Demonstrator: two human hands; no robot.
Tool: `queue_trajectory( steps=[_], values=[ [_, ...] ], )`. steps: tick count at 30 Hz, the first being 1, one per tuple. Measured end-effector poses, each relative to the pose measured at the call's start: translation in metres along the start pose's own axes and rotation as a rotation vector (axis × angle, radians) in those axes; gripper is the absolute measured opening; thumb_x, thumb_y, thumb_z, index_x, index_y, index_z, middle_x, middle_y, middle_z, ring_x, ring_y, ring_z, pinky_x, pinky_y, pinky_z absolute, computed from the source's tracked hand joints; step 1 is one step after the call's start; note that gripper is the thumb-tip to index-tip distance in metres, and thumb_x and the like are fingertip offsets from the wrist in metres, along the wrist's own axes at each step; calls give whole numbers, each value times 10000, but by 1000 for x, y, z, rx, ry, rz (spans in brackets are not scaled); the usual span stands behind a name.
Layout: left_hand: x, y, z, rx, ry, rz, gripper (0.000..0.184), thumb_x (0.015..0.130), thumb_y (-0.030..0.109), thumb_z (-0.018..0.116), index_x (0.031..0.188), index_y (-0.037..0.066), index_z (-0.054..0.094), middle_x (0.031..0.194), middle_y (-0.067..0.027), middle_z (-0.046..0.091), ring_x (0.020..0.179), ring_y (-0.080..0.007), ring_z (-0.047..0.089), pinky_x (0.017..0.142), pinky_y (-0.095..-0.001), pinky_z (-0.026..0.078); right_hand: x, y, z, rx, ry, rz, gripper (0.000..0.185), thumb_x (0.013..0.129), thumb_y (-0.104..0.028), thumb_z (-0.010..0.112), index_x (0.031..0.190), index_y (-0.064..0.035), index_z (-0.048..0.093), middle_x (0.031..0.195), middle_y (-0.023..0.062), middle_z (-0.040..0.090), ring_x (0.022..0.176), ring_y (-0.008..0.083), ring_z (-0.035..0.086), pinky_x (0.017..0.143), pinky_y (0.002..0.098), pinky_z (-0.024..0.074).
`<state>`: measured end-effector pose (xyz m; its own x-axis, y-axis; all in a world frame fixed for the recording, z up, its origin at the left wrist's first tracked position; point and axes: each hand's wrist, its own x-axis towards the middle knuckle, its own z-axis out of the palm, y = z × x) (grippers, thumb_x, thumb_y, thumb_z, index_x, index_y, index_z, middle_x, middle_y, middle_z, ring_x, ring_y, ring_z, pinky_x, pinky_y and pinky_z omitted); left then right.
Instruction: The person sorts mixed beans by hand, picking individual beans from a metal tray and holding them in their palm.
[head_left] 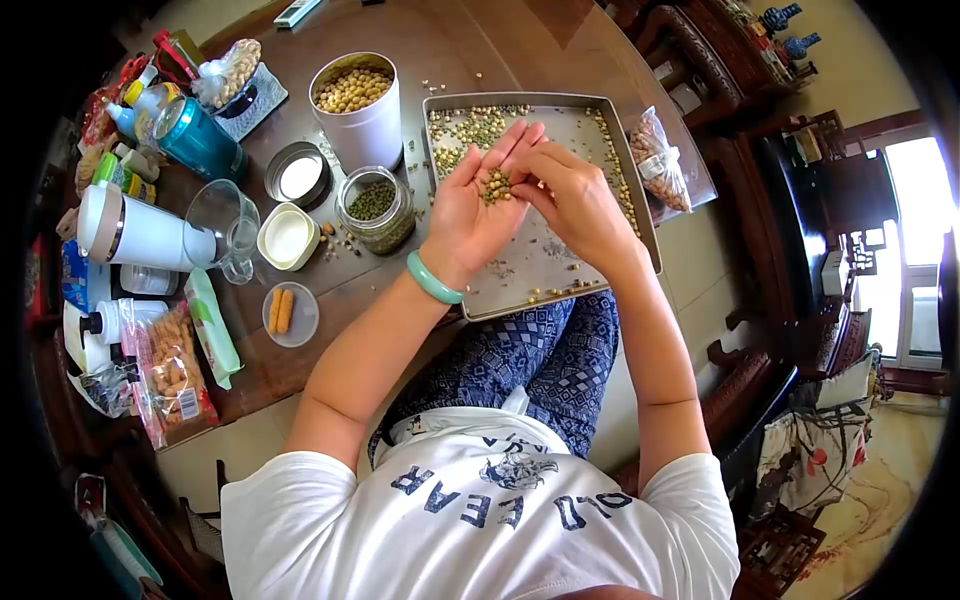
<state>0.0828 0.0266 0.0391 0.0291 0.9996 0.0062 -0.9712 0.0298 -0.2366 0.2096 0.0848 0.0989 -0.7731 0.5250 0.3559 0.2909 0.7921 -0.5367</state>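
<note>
A brown table [455, 45] spreads ahead. A roundish heap of beans [495, 186], its long axis unclear, sits on the upturned left hand [473, 208], fingers extended forward. On the right hand [577, 195], thumb and fingertips nearly meet at the heap; whether they grip any, I cannot tell. Beneath, 1 metal tray [541, 262] runs lengthwise forward.

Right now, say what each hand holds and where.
The left hand holds beans on its open palm. The right hand has fingers at the beans; whether they pinch any can't be told.
</note>
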Motion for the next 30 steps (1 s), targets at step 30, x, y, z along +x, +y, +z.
queue_trajectory(
  steps=[30],
  values=[
    [9,12,-40,-58,-169,59,405,1043,272,325,1176,-44,541,1218,-155,581,1173,-257,552,1059,-395,441,108,-50,21,244,250,-214,128,782,-93,716,886,-19,711,772,132,702,667,244,690,626,314,540]
  ],
)
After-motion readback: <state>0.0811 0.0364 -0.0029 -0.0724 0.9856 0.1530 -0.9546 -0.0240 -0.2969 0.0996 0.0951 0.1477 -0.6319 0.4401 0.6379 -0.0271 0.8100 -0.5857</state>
